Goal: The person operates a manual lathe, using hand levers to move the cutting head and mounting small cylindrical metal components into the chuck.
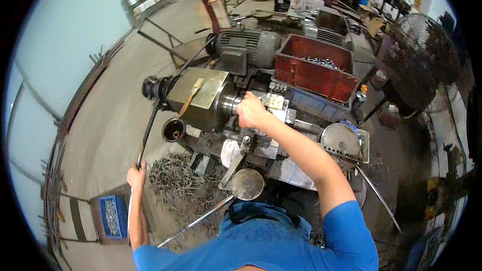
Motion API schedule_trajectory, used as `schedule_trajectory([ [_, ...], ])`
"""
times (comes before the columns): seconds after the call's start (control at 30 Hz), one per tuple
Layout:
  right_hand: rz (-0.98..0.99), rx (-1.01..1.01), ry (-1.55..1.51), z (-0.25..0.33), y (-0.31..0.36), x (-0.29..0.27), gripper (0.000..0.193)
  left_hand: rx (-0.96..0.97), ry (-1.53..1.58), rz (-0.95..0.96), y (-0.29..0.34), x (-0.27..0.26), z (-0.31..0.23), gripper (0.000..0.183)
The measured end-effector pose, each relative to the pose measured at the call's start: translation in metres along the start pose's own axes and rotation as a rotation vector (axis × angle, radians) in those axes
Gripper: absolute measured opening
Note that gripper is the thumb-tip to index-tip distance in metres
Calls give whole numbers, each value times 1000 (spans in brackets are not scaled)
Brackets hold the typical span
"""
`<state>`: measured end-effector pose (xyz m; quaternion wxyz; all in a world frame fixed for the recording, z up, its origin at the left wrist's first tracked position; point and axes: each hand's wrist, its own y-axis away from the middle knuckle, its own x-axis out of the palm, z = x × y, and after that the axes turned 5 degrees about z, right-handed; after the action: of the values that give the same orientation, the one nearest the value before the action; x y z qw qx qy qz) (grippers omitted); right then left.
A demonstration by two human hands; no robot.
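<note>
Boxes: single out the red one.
The red box, holding metal pieces beside the motor; the lower box beneath it and the small box at bottom left are blue.

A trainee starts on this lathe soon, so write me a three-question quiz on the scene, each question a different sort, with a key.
1. True or false: a paintbrush rests on the flat top of the headstock.
2. Choose one. The person's left grip is closed around:
A. the paintbrush
B. a long dark lever
C. a blue crate
3. Which container stands just to the right of the grey electric motor, and what does it hold?

Key
1. True.
2. B.
3. The red open box; it holds small metal parts.
</note>
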<state>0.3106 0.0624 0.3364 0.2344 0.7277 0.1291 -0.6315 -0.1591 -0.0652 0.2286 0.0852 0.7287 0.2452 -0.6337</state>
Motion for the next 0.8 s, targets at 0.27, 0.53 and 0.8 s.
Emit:
schedule_trajectory([
  [0.27, -115, 3, -40, -1, 2, 14, 20, 9, 52, 12, 46, -10, -47, 47],
  [0.53, -692, 12, 66, -66, 54, -31, 28, 221, 573, 502, -2, 0, -14, 27],
  [0.8, -464, 637, 279, -206, 94, -80, 26, 127, 835, 517, -44, 66, 27, 25],
])
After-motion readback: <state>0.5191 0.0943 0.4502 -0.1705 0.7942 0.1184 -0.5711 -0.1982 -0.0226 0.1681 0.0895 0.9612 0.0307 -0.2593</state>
